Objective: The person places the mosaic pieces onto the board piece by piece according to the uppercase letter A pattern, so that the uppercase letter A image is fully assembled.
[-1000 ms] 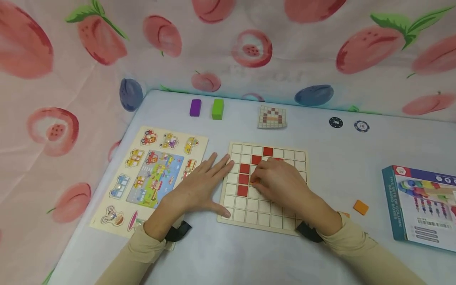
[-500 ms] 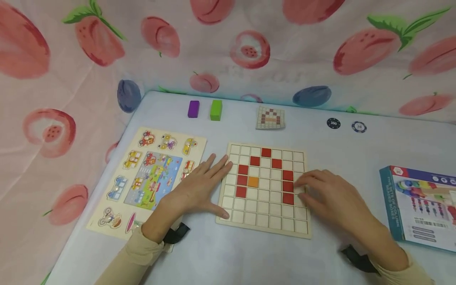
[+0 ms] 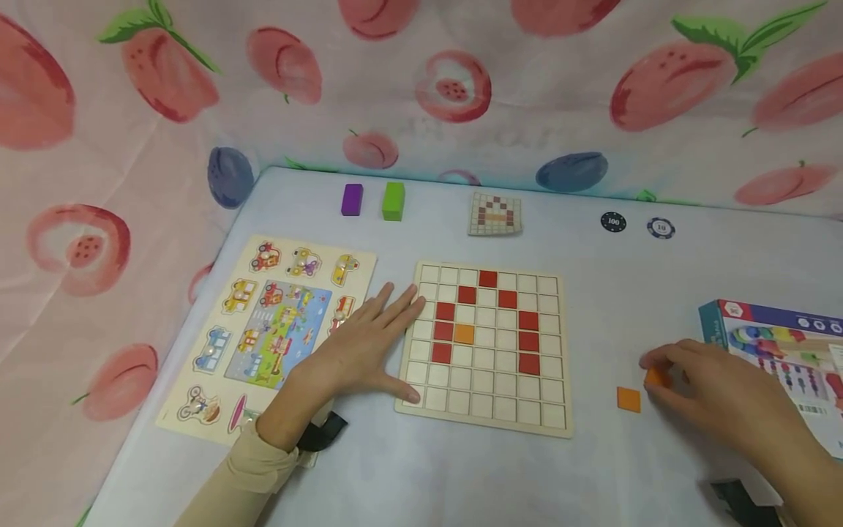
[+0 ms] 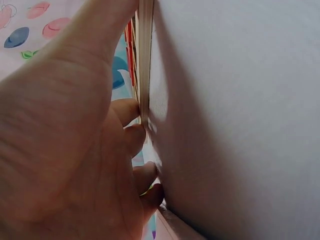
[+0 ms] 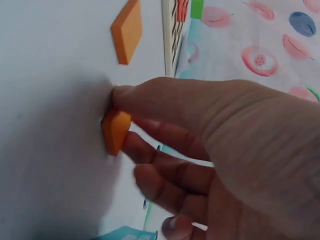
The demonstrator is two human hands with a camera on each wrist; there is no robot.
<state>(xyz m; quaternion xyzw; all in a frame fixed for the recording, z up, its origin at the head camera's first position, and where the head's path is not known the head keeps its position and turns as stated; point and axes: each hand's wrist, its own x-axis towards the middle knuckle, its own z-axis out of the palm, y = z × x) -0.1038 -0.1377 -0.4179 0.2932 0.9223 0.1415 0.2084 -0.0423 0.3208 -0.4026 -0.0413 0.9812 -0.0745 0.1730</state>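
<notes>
A square wooden grid board lies mid-table, with several red tiles in an arch shape. One orange tile fills a cell inside the arch's left side. My left hand rests with spread fingers along the board's left edge; the left wrist view shows its fingertips at that edge. To the right of the board, my right hand pinches a second orange tile between thumb and fingers, close over the table. Just left of that hand lies another orange tile, flat on the cloth.
A vehicle puzzle board lies to the left, partly under my left forearm. Behind stand a purple block, a green block and a patterned grid card. Two poker chips and a toy box are right.
My right hand has let go of an orange tile in the board, moved right off it, and taken hold of another orange tile. The left hand stays at the board's edge.
</notes>
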